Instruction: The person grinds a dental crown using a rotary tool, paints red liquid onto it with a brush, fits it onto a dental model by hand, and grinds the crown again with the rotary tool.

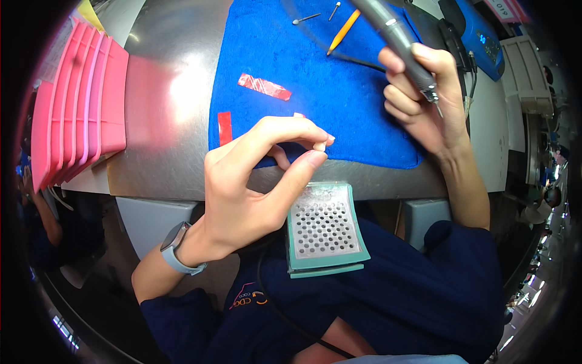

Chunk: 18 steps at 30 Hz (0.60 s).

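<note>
Perforated green tray nearest, at table edge. Left hand pinches tiny white piece between thumb and fingertips above it; looks light, hard, easy to drop, best held by its sides. Right hand closed round grey rotary handpiece. Blue towel far, orange pencil.
</note>
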### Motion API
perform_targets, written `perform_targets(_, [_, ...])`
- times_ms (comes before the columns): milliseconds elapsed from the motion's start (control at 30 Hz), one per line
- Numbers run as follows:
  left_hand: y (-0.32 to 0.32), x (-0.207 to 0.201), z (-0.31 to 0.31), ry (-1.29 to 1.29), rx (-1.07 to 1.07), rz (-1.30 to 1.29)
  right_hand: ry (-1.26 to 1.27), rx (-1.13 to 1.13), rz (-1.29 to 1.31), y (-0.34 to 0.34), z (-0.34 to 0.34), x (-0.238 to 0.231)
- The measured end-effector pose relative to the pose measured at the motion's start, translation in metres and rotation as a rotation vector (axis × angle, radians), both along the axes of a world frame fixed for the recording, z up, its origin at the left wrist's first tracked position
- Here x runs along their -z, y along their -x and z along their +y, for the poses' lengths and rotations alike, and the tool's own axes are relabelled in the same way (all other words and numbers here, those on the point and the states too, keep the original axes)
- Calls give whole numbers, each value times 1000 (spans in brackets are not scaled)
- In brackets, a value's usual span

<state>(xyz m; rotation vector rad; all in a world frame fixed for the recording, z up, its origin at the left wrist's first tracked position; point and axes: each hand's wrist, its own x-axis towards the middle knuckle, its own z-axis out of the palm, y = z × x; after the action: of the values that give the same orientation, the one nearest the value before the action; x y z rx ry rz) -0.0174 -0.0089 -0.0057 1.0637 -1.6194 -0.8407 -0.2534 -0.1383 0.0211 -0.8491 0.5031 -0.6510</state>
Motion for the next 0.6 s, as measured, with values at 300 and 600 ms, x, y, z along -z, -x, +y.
perform_targets(300, [-2, -2, -2, -124, -31, 218, 253, -41, -130, -19, 30, 12])
perform_targets(600, [-3, 4, -2, -121, -65, 192, 230, -23, 32, -17, 35, 15])
